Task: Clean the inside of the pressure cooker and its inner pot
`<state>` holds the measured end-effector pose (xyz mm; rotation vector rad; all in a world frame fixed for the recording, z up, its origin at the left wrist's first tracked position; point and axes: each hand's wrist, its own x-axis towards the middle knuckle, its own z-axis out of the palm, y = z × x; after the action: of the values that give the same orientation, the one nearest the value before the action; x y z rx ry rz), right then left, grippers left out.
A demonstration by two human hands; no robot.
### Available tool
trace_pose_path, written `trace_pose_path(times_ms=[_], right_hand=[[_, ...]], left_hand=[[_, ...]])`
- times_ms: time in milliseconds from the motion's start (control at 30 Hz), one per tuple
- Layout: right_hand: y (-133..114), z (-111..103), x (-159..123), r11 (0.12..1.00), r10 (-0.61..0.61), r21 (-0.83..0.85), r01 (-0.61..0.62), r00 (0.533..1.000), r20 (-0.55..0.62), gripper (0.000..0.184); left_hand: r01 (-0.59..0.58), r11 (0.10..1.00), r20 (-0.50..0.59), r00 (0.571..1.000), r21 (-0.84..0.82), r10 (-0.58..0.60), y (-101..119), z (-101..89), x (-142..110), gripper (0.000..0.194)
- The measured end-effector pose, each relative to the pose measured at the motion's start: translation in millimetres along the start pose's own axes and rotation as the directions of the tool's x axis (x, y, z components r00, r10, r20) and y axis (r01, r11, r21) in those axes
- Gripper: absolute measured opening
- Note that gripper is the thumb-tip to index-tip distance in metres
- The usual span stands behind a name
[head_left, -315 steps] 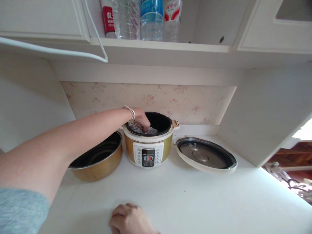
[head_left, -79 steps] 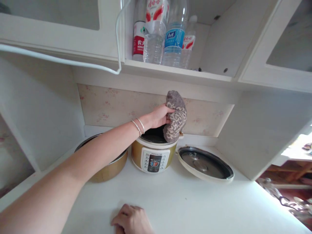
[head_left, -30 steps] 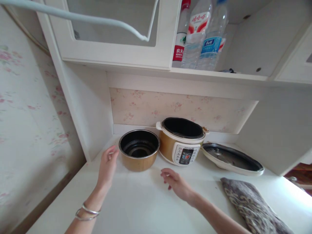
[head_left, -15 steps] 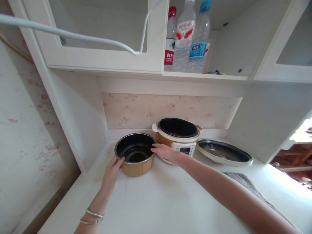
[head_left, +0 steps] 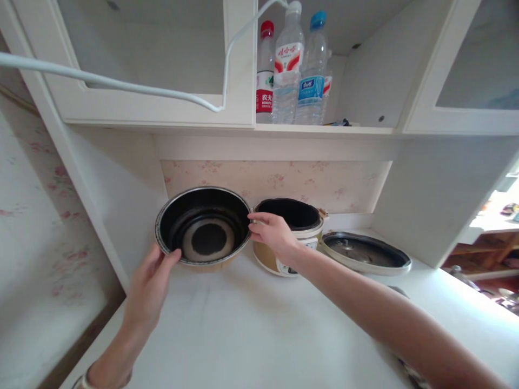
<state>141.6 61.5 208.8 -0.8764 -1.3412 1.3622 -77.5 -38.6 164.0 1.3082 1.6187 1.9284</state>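
Observation:
Both hands hold up a round rice cooker inner pot (head_left: 209, 237), dark inside with a metal rim, its opening tilted towards me. My left hand (head_left: 152, 278) grips the rim at the lower left, thumb over the edge. At the right side of the rim, my right hand (head_left: 270, 232) pinches it between thumb and fingers. Just behind that hand stands the rice cooker body (head_left: 290, 213), open at the top, its control panel partly covered by my hand and wrist. The cooker's detached lid (head_left: 367, 253) lies upside down to the right.
A white counter (head_left: 227, 335) runs underneath, between a left side panel and a right one. Overhead is a cabinet shelf (head_left: 324, 129) with several plastic bottles (head_left: 288, 70). A white cable (head_left: 162, 93) hangs across the upper left. A grey cloth is partly hidden by my right forearm.
The inner pot has risen from the counter towards me and tipped, so more of its inside bottom shows. Both hands have moved with it. The camera view has shifted slightly.

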Motion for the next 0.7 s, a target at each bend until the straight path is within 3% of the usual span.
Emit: trace_pose_path(times_ms=[167,267,367,533,700], right_hand=[[-40,-30,12,0.947,-0.287,-0.187,0.262,0.950,-0.125,0.034],[-56,-53,17,0.897,-0.400,-0.283,0.339,0.895,-0.197,0.039],[-66,-77,20,0.846,-0.483,-0.392,0.362,0.831,-0.276,0.047],[-71,-115,23,0.806,-0.536,-0.496,0.324,0.756,-0.377,0.044],[-67,-145,27,0.822,-0.511,-0.498,0.278,0.746,-0.428,0.034]], left_hand=[[-0.190,0.958,0.107,0.980,0.216,0.170,44,27.9,39,0.037],[-0.246,0.954,0.153,0.963,0.170,0.221,55,58.2,64,0.036],[-0.275,0.961,0.225,0.938,0.014,0.265,59,95.0,82,0.033],[-0.151,0.960,0.334,0.915,-0.236,0.226,59,154.5,93,0.031],[-0.021,0.950,0.406,0.901,-0.313,0.153,48,198.9,88,0.030]])
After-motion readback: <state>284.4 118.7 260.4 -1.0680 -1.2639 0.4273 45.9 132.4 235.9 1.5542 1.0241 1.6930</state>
